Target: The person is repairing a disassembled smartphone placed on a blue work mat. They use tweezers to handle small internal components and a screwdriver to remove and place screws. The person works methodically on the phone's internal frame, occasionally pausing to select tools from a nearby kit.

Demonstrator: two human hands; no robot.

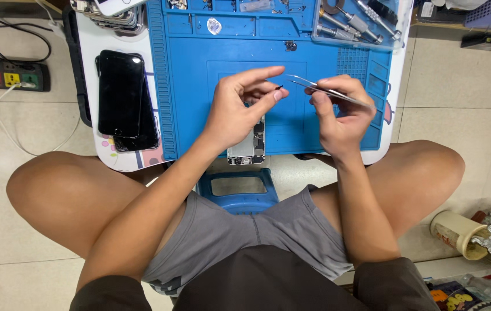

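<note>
My left hand [239, 106] hovers over a blue work mat [199, 86], thumb and forefinger pinching a tiny dark part [280, 87]. My right hand [340, 109] holds thin metal tweezers [314, 87], whose tips point left toward that part. Under my left hand lies an opened phone body [248, 147] with its insides showing, partly hidden by the hand and hanging over the mat's near edge.
Two dark phones [121, 101] lie stacked left of the mat on a white table [93, 52]. Screwdrivers in a clear tray [355, 23] sit at the top right. A power strip [6, 75] is on the floor at left, a blue stool [238, 187] between my knees.
</note>
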